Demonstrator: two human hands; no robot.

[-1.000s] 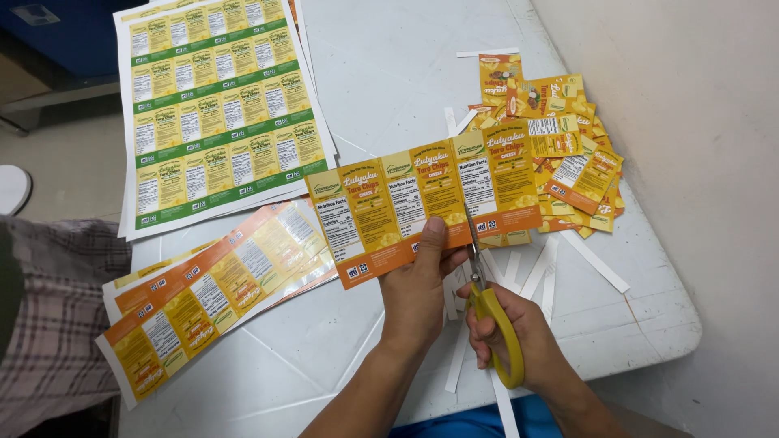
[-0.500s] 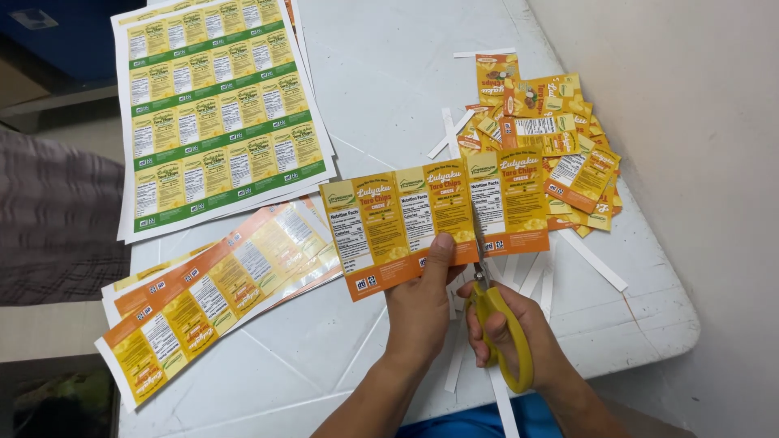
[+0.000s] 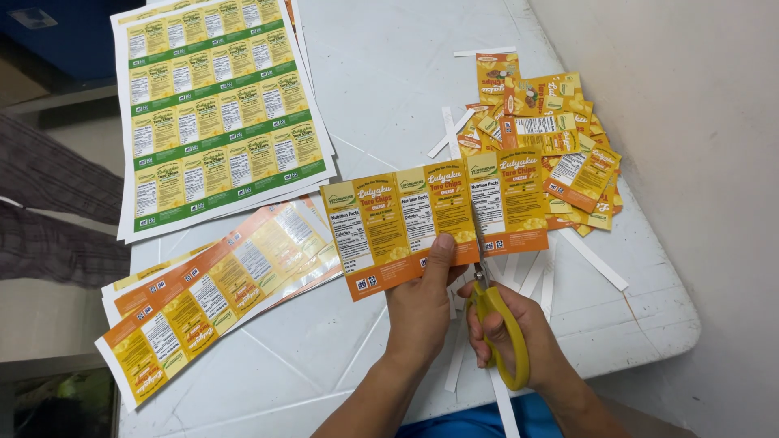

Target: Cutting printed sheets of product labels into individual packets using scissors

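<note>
So the left hand (image 3: pixel 420 304) is pinching the bottom edge of a strip of orange and yellow labels (image 3: pixel 406 223), thumb on top and fingers tucked behind, holding it up just above the white table (image 3: pixel 389 89). The right hand (image 3: pixel 519 341) has its fingers through the yellow handles of a pair of scissors (image 3: pixel 495 312), closed around them, and the blades run up into the strip at the line between the last label on the right and the rest. How far apart the blades are, I can't tell, the paper hides them. Just past the strip on the right sits a messy pile of cut labels (image 3: pixel 552 138) with thin white paper trimmings (image 3: pixel 596 261) scattered around. On the left lie more orange strips (image 3: pixel 211 292), and up top a big uncut sheet of green and yellow labels (image 3: pixel 215 105)
</note>
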